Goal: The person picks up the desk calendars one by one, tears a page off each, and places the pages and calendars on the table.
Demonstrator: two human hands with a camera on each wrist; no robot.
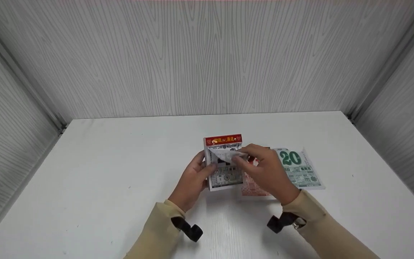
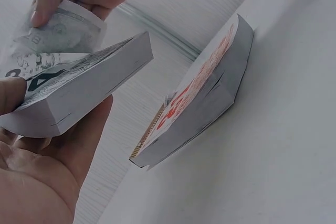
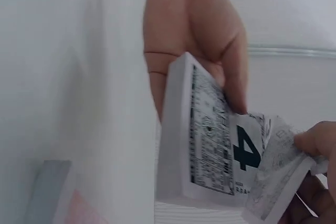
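A thick tear-off calendar (image 1: 225, 180) with a red and gold top band is gripped along its left side by my left hand (image 1: 192, 178), thumb across the front and fingers beneath. My right hand (image 1: 268, 171) pinches the top page (image 3: 278, 166) between thumb and fingers. That page is folded up and creased toward the band, baring a sheet with a large dark 4 (image 3: 245, 149). In the left wrist view the pad's thick white page edge (image 2: 100, 90) faces the camera, raised above the table.
On the white table (image 1: 95, 172), to the right, lies a second thick calendar pad with red print (image 2: 202, 82). Beside it is a page with a green 20 (image 1: 290, 158), partly behind my right hand. Grey wood-grain panels (image 1: 207, 57) stand at the back and both sides.
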